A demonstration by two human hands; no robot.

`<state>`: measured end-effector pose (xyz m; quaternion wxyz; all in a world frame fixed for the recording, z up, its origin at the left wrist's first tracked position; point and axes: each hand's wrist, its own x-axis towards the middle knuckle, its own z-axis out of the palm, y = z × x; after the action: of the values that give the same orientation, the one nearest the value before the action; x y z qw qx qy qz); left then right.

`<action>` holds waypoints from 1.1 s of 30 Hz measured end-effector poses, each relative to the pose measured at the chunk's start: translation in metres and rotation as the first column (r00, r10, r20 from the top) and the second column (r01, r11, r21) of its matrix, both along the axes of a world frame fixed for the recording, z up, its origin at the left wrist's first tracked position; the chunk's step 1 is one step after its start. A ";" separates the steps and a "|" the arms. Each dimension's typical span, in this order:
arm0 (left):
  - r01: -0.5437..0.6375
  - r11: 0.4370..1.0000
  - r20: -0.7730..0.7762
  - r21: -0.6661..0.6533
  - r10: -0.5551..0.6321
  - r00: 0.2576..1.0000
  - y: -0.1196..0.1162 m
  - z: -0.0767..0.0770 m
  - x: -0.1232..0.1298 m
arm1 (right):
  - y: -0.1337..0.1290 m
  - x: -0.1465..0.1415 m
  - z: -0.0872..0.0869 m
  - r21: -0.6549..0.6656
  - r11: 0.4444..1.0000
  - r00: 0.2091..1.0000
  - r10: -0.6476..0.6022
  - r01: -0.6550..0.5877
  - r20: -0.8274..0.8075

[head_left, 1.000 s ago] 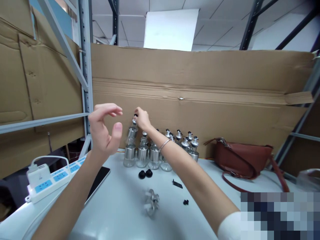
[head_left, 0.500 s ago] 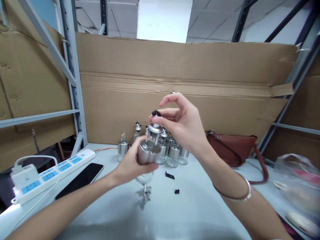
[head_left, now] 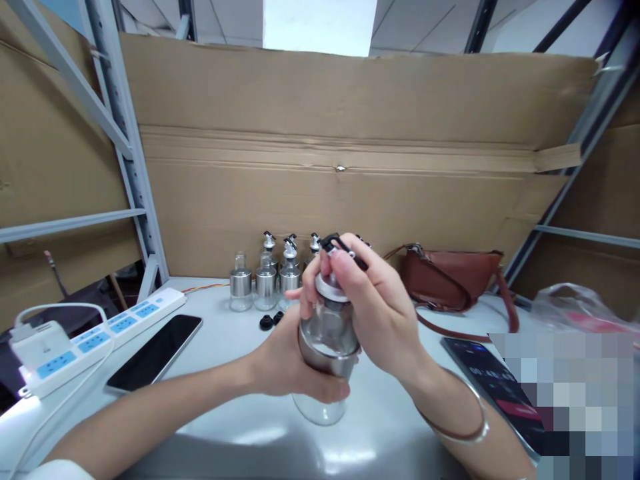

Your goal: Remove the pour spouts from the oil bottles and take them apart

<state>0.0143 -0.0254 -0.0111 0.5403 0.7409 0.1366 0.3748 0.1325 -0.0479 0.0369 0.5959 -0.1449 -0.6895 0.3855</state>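
A clear glass dispenser bottle (head_left: 325, 337) with a brushed metal band (head_left: 327, 360) stands nearly upright in front of me, tilted slightly. My left hand (head_left: 293, 357) wraps round its middle from the left, thumb across the front. At the top, my right hand (head_left: 383, 303) closes round the silver pourer top (head_left: 330, 288), its thumb and fingers by the black flip lid (head_left: 331, 241). Part of the neck is hidden behind the fingers. Just behind the left hand lie small black caps (head_left: 267, 323).
Several similar bottles (head_left: 241, 287) stand at the back against a cardboard wall (head_left: 340, 107). To the left are a power strip (head_left: 95, 340) and a phone (head_left: 155, 352). A brown bag (head_left: 450, 280) and another phone (head_left: 495, 390) lie to the right, near a plastic bag (head_left: 570, 303).
The bottle has come lower and to the right. My right hand has gone from a light fingertip touch to a fuller grip on its top. The silver bits and black pieces in front are out of sight.
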 end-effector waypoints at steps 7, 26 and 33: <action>0.667 0.586 0.280 -0.460 -0.618 0.735 0.033 -0.019 -0.001 | 0.027 -0.002 0.002 -0.212 0.946 0.965 0.218 -0.246 -0.147; 0.285 0.910 -0.008 -0.302 -0.301 0.954 0.032 0.008 -0.012 | 0.060 0.004 0.006 -0.440 0.838 0.900 0.130 -0.324 -0.415; 0.077 0.946 -0.457 0.315 0.080 0.886 0.052 0.036 -0.046 | 0.047 0.021 0.019 -0.352 0.885 0.942 0.225 -0.304 -0.248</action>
<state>-0.0318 0.0267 0.0253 0.3624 0.8872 0.1989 0.2047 0.1534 -0.0007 0.0556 0.5633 -0.1240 -0.5501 0.6039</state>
